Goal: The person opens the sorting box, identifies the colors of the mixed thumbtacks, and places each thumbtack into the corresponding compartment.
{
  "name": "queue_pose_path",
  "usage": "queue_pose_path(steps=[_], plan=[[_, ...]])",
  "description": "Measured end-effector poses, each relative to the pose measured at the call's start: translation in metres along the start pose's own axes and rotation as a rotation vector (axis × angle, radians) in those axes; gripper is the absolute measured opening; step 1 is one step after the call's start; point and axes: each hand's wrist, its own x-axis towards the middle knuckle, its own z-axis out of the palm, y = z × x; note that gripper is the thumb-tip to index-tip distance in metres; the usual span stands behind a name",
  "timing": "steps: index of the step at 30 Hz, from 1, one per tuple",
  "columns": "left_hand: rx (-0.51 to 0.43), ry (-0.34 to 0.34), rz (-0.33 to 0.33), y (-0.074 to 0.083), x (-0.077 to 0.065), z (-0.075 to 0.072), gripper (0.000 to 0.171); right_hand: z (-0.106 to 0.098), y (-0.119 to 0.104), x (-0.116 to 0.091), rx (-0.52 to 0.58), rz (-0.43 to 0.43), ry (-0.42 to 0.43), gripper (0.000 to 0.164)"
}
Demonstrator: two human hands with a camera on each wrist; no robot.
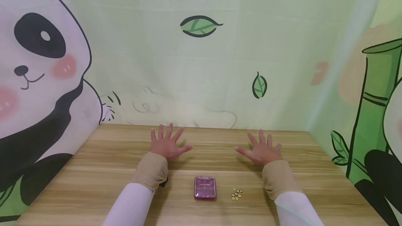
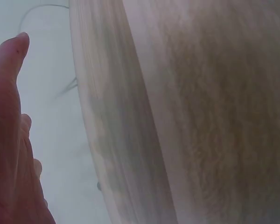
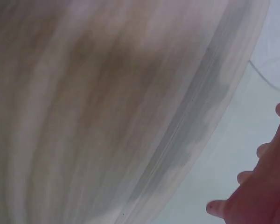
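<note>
Facing a pale green cloth backdrop (image 1: 220, 62) printed with cartoons, I have both arms stretched out over a light brown wood-grain table (image 1: 216, 152). My left hand (image 1: 168, 145) is spread wide near the far edge, its thumb pointing inward and its four fingers fanned towards the cloth. My right hand (image 1: 263, 152) mirrors it, fingers fanned and thumb aimed at the other. The two are well apart, and neither one grips or pinches anything; whether my palms rest on the wood or float just above it, I cannot tell.

Nearer to me than my hands, between my forearms, lies a small square purple box (image 1: 205, 188) with a see-through lid, its inside divided into four compartments. It sits flat, a little closer to my left arm. Just to its right is a loose cluster of tiny round discs (image 1: 237, 194), orange, yellow and green with dark markings, on the bare wood between the box and my right arm. Neither hand touches the box or the discs.

I wear white sleeves (image 1: 130, 203) with tan cuffs (image 1: 150, 170), and something small and black (image 1: 163, 183) shows under my left wrist. On the cloth are a large panda (image 1: 75, 114) at left, two outlined green leaves (image 1: 201, 27) and a green bamboo stalk (image 1: 373, 114) at right.
</note>
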Motion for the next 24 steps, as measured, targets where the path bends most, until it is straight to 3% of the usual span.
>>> queue_pose_path(steps=[6, 14, 24], plan=[[0.003, 0.015, 0.014, 0.003, -0.002, -0.002, 0.087, 0.002, 0.002, 0.002, 0.045, -0.052, -0.014, 0.096], [-0.035, 0.03, 0.09, 0.001, 0.004, 0.003, 0.082, 0.006, 0.005, 0.01, 0.069, -0.297, 0.083, 0.056], [-0.224, -0.071, 0.224, 0.019, -0.01, -0.006, 0.06, 0.005, 0.0, 0.005, 0.144, -0.328, 0.049, 0.029]])
